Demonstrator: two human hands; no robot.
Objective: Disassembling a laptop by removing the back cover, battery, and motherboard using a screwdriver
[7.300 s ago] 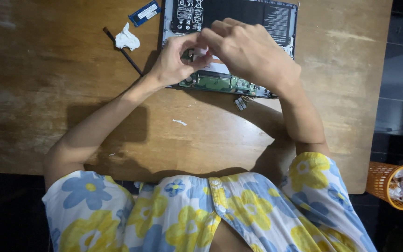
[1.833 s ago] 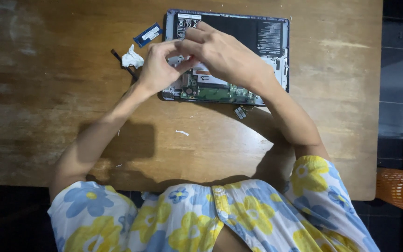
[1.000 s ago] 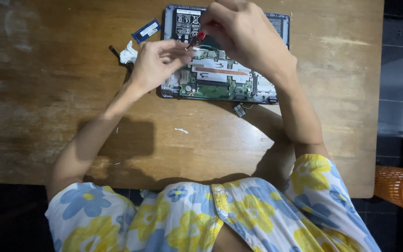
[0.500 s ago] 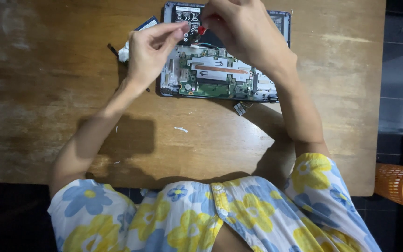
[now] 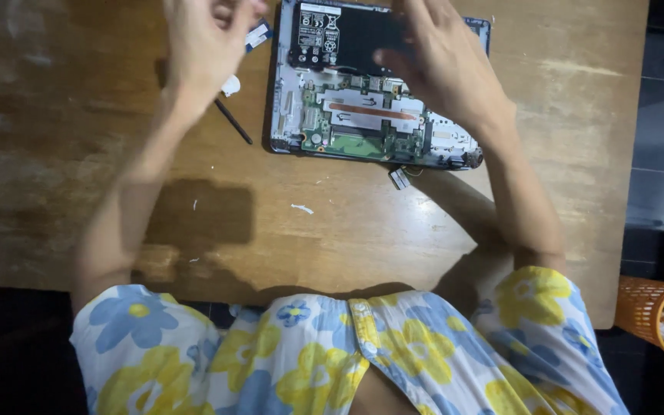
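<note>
Two bare hands hover over an opened laptop base with a black battery and green circuit board (image 5: 363, 100), which lies on the brown wooden tabletop (image 5: 424, 230). The left hand (image 5: 205, 46) is raised beside it, fingers loosely curled, grasping nothing visible. The right hand (image 5: 439, 65) spreads released over the battery.

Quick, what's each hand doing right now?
Left hand: raised over the table, fingers partly cropped; cannot tell.
Right hand: open, over the opened laptop.
</note>
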